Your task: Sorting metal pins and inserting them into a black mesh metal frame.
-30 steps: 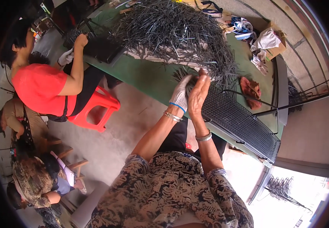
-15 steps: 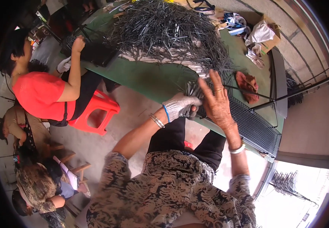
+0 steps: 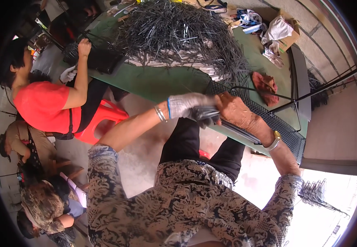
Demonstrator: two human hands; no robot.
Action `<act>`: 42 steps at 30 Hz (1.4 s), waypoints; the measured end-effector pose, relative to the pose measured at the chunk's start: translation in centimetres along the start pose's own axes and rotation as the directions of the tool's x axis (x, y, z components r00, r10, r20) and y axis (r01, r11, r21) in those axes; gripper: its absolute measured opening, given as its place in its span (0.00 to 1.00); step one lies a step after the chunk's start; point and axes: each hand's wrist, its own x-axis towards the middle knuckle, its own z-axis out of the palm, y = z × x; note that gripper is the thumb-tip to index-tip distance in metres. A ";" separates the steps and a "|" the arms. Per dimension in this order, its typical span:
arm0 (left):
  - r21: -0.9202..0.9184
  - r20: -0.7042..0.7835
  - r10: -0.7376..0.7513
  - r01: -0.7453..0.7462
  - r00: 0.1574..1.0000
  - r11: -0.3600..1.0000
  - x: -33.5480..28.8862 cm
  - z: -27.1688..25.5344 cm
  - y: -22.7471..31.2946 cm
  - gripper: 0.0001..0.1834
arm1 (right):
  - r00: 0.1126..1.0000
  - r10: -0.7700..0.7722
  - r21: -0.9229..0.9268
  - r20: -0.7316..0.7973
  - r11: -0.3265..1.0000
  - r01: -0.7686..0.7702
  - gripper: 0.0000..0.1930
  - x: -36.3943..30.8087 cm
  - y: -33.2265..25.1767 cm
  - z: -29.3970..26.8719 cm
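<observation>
My left hand (image 3: 190, 106), in a pale knit glove and smeared by motion, is closed round a bundle of thin dark strips (image 3: 205, 116) above the table's near edge. Close beside it on the right, my bare right hand (image 3: 238, 112) curls its fingers in at the bundle. Strips seem to run on beneath that hand, and its fingertips are partly hidden. Both hands are over the near end of a black mesh tray (image 3: 285, 142). Farther back, a large heap of loose dark strips (image 3: 178, 33) lies on pale cloth on the green table (image 3: 158, 80).
A reddish cloth (image 3: 265, 88) lies beyond the tray, near a black metal rod frame (image 3: 296, 101). A cardboard box (image 3: 289, 39) stands at the back right. On my left a co-worker in a red top (image 3: 42, 101) sits on a red plastic stool (image 3: 102, 121); more people sit behind.
My right hand was spread open over the bundle and has curled in beside my left hand, its elbow swinging outward. My left hand has shifted a little left with the strips.
</observation>
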 end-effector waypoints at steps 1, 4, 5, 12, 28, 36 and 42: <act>-0.181 -0.078 0.011 -0.025 0.997 0.983 0.2 -1.7 -0.2 0.31 | 0.983 0.068 0.072 -0.171 0.996 -0.056 0.23 0.0 0.1 -0.1; -0.299 -0.140 0.106 -0.144 0.984 0.943 -1.2 -5.6 -0.3 0.36 | 0.933 0.311 0.338 -0.179 0.911 -0.238 0.19 0.2 1.4 2.0; -0.249 -0.121 0.200 -0.225 0.972 0.942 -1.8 -6.4 -0.4 0.38 | 0.909 0.311 0.538 -0.279 0.834 -0.120 0.12 1.1 0.8 1.6; 0.059 -0.366 0.426 -0.436 0.827 0.898 -0.3 -2.5 -3.9 0.35 | 0.841 0.323 0.896 0.434 -0.249 -0.367 0.09 5.3 -2.4 1.8; -0.229 -0.761 0.425 -0.816 0.490 0.531 -1.4 -7.9 0.0 0.08 | 0.917 0.093 0.835 0.387 -0.457 -0.306 0.46 9.4 -1.4 4.9; 0.509 -0.828 0.553 -0.294 0.088 0.809 -0.8 -9.8 -2.6 0.16 | 0.850 0.490 0.981 0.192 -0.097 -0.166 0.29 4.7 -5.7 2.1; 0.746 -0.659 0.752 -0.154 -0.029 0.648 2.2 -13.7 -10.0 0.17 | 0.751 0.631 0.978 0.195 -0.181 -0.101 0.23 1.0 -6.4 3.1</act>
